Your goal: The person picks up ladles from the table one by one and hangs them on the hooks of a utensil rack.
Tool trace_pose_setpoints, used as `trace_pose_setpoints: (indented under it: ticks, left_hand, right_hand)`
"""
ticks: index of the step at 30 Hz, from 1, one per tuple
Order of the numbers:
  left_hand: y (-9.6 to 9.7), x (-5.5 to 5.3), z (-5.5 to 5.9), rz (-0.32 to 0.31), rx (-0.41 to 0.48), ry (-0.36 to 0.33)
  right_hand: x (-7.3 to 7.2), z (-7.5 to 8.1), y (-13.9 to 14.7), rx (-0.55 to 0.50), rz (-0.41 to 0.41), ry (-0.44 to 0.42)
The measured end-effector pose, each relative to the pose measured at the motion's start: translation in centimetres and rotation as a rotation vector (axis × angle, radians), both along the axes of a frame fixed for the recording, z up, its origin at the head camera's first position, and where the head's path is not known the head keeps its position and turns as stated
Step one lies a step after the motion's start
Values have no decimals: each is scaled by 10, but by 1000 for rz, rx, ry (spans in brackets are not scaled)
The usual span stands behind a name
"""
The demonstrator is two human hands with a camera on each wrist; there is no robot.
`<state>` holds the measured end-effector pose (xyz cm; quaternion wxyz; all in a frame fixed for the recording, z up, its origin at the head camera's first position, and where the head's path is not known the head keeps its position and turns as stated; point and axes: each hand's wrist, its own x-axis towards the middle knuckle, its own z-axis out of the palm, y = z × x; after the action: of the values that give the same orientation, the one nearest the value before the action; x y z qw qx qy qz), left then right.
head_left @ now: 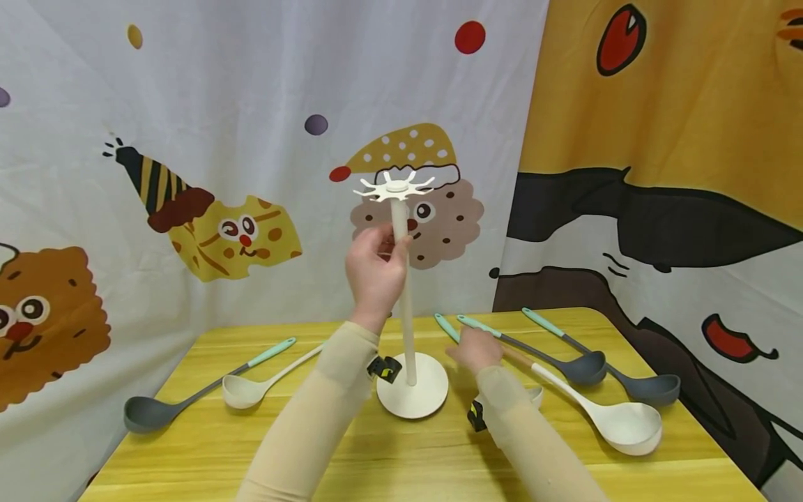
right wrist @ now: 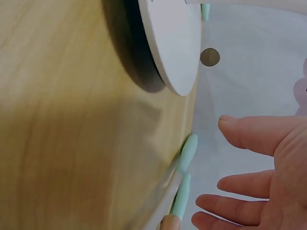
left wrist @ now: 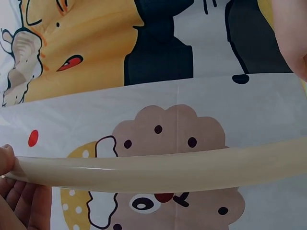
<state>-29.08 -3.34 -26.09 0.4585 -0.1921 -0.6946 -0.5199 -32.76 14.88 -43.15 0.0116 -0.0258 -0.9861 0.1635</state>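
My left hand (head_left: 378,273) grips the upper pole of a cream utensil stand (head_left: 408,314), thumb and fingers around it just below the hooked ring (head_left: 396,186). In the left wrist view the pole (left wrist: 153,172) runs across the frame. The round base (head_left: 413,397) shows over the tabletop, with a dark shadow beside it in the right wrist view. To the right of the base, my right hand (right wrist: 292,177) holds nothing, its fingers extended beside mint handles (right wrist: 188,151). A pale ladle (head_left: 535,396) is partly hidden behind my right forearm.
On the right lie a white ladle (head_left: 629,427) with a wooden handle and two grey ladles (head_left: 583,368) with mint grips. Another grey ladle (head_left: 150,414) and a cream ladle (head_left: 245,392) lie on the left. A printed curtain (head_left: 251,84) hangs behind the wooden table (head_left: 364,464).
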Motion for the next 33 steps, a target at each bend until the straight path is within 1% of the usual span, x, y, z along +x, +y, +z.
trace_pose_setpoints:
  ticks: [5,8,14,17,21,26,29,33]
  left_hand:
    - [2,-1,-1,14,0,5]
    - [2,-1,-1,23,-7,-6]
    - [3,-1,-4,39,-37,-39]
    - [3,-1,-6,36,-37,-53]
    - [4,-1,-8,37,-45,-57]
    - [4,-3,-7,50,-60,-54]
    - [4,-4,-6,52,-70,-86]
    - [3,-4,-4,44,-69,-164]
  right_hand:
    - [1,-3,0,29,-13,-26]
    - [2,-4,0,41,-14,-29]
    - [4,-6,-1,17,-1,-20]
    - [4,-7,-1,17,1,-11]
    - [3,-8,-2,15,0,-11]
    - [3,-10,-2,11,-5,-21]
    - [2,-11,-3,16,-8,-26]
    - [2,-12,-3,18,-12,-19]
